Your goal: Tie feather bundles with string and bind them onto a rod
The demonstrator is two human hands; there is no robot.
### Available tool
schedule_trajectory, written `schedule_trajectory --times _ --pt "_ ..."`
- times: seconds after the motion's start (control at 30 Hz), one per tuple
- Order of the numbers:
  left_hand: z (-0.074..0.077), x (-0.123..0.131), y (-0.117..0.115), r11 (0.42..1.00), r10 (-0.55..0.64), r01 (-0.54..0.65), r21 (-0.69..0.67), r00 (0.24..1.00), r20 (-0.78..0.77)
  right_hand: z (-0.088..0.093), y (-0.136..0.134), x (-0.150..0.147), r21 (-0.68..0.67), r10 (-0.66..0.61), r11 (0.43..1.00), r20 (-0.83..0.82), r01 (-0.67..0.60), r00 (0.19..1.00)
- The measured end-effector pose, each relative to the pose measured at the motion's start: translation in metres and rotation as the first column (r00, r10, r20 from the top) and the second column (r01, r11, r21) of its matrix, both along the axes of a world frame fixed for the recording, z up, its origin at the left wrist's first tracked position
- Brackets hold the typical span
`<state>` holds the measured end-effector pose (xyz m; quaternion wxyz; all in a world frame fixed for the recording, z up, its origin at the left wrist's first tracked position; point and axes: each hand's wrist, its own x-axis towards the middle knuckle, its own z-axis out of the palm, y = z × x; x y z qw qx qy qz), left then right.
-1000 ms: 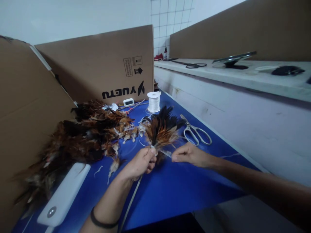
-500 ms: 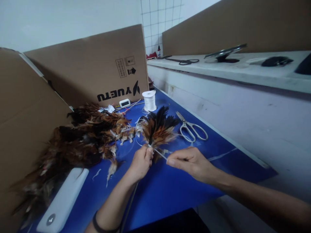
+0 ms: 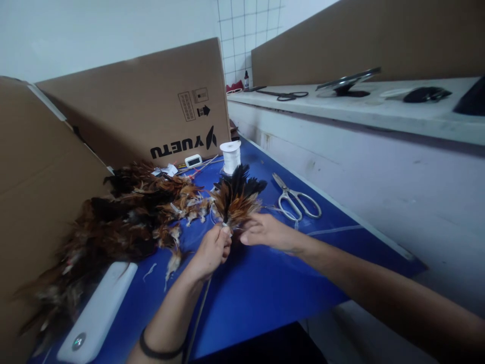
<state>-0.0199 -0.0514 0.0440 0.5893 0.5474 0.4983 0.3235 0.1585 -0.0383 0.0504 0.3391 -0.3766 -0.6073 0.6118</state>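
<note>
My left hand is closed around the base of a feather bundle, brown at the bottom and black at the tips, held upright over the blue table. My right hand sits just right of the bundle's base, fingers pinched close to it; a thin white thread seems to run from there, and I cannot make out the grip clearly. A thin rod runs from my left hand down toward the table's front edge.
A big heap of brown and black feathers lies on the left. Scissors and a white thread spool lie behind the hands. A white device sits front left. Cardboard boxes wall the left and back.
My right hand moved left, from a stretched-out thread position to right beside the bundle's base. The bundle and left hand shifted slightly left and up.
</note>
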Motion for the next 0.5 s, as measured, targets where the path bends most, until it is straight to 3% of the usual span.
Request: schedule_trajectory --times 0.13,0.3,0.4,0.5 --pt "0.000 0.000 0.000 1.000 0.023 -0.023 0.001 1.000 0.000 0.000 0.006 -0.016 -0.006 -0.048 0.999 0.086 0.048 0.995" --pt "-0.004 0.001 0.003 0.997 0.053 -0.048 0.058 0.994 -0.091 -0.012 0.006 -0.027 0.274 -0.287 0.931 0.144 0.241 0.947" --pt "-0.008 0.000 0.006 0.973 0.108 -0.048 0.226 0.960 -0.259 -0.015 0.001 -0.031 0.449 -0.358 0.860 0.196 0.241 0.913" --pt "-0.009 -0.001 0.008 0.898 0.213 -0.009 0.440 0.883 -0.419 -0.012 -0.003 -0.036 0.525 -0.394 0.817 0.205 0.240 0.896"
